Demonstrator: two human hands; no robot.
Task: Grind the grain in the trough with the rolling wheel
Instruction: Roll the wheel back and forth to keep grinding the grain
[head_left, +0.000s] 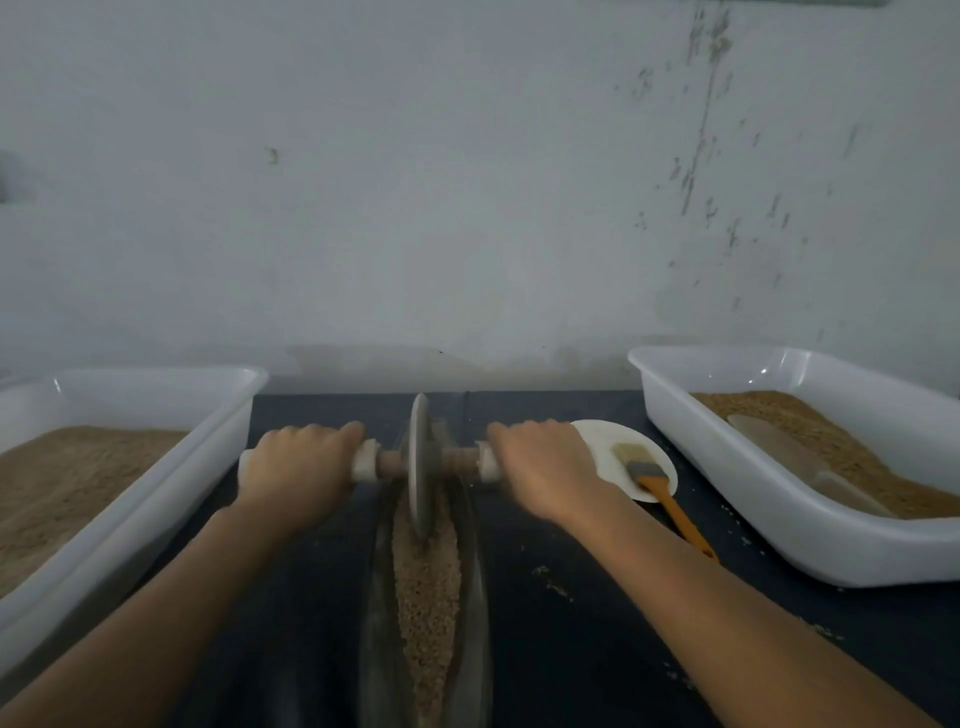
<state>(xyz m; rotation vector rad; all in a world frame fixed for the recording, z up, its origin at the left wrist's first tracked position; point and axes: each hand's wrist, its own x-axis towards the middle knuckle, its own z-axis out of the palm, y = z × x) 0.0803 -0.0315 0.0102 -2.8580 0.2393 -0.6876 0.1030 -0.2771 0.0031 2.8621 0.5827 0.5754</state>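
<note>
Nearest the camera, the fingers of the left hand (298, 457) and of the right hand (540, 460) are curled tight round the two ends of the axle (387, 462), one on each side of the rolling wheel (420, 462), which stands upright in the far half of the trough (475, 587). Its long axis runs near to far between the forearms, so the wheel likely rolls back toward the near end through the coarse grain (428, 587). Outward on the tabletop (597, 623), a brush (660, 483) rests on a plate (605, 439), and white tubs left (156, 483) and right (779, 514) hold brown grain, with a scoop (789, 462) in the right one.
</note>
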